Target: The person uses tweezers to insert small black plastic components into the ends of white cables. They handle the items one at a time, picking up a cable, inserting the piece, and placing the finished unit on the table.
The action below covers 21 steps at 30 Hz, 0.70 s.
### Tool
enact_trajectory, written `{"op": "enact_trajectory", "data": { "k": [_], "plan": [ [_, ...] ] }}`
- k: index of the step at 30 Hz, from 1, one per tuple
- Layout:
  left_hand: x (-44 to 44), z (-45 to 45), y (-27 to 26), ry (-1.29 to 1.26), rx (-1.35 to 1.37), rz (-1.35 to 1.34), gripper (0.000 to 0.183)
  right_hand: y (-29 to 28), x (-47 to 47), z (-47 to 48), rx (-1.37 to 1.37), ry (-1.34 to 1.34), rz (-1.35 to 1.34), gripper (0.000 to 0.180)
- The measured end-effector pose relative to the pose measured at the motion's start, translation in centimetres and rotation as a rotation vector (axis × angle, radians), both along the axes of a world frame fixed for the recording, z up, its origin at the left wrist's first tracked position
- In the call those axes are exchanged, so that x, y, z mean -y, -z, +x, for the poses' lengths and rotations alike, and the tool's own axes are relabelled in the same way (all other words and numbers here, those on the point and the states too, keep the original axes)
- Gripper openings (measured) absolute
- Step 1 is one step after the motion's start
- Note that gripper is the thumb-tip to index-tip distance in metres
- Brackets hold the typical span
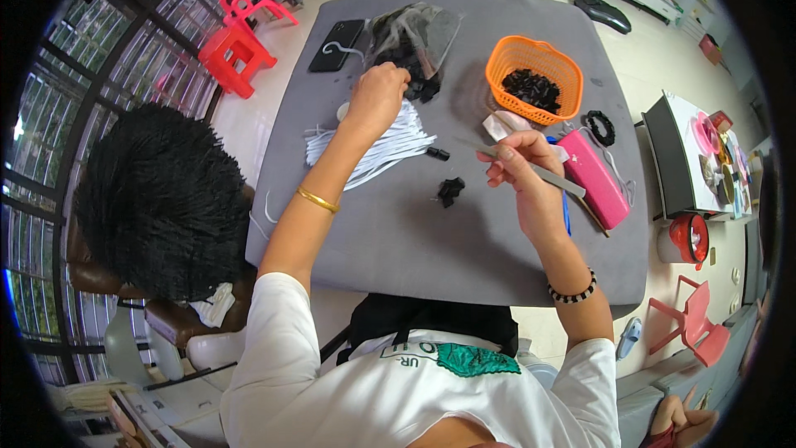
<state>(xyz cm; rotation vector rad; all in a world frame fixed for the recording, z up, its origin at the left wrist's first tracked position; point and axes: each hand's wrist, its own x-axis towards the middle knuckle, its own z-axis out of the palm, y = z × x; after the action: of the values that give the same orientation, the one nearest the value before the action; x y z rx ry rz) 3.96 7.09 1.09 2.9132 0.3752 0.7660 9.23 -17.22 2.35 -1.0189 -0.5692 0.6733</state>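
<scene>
My left hand (380, 96) is at the mouth of a clear plastic bag (429, 25) filled with small black pieces. Its fingertips are bent down over the pieces, and whether they pinch one is hidden. In my right hand (528, 165) is a slim grey metal tool (559, 182), seemingly tweezers, its thin tip pointing left. Below and between my hands lies a small heap of black pieces (450, 191), with a short black piece (438, 154) just above it. A bundle of flat white cords (388, 152) spreads under my left forearm.
An orange plastic basket (578, 84) holds many black pieces. A pink case (594, 180) and black beaded loop (601, 129) lie at right. A smartphone (336, 46) sits beside the bag on the grey-covered table (385, 242). A large black bristly bundle (161, 199) stands left.
</scene>
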Motion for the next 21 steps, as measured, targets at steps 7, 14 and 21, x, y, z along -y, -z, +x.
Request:
{"op": "enact_trajectory", "data": {
  "k": [7, 14, 21],
  "plan": [
    [-0.2, 1.9, 1.9, -0.051, -0.096, 0.031, 0.015, -0.4, 0.4, 0.2, 0.021, -0.021, 0.035, 0.008],
    [0.9, 1.7, 0.4, 0.015, 0.098, -0.079, 0.011, -0.1, 0.6, 0.5, -0.003, -0.054, 0.03, 0.011],
    [1.0, 1.2, 0.2, 0.0, 0.245, -0.282, 0.017, 0.0, 0.4, 0.3, 0.006, -0.035, 0.005, 0.011]
  ]
}}
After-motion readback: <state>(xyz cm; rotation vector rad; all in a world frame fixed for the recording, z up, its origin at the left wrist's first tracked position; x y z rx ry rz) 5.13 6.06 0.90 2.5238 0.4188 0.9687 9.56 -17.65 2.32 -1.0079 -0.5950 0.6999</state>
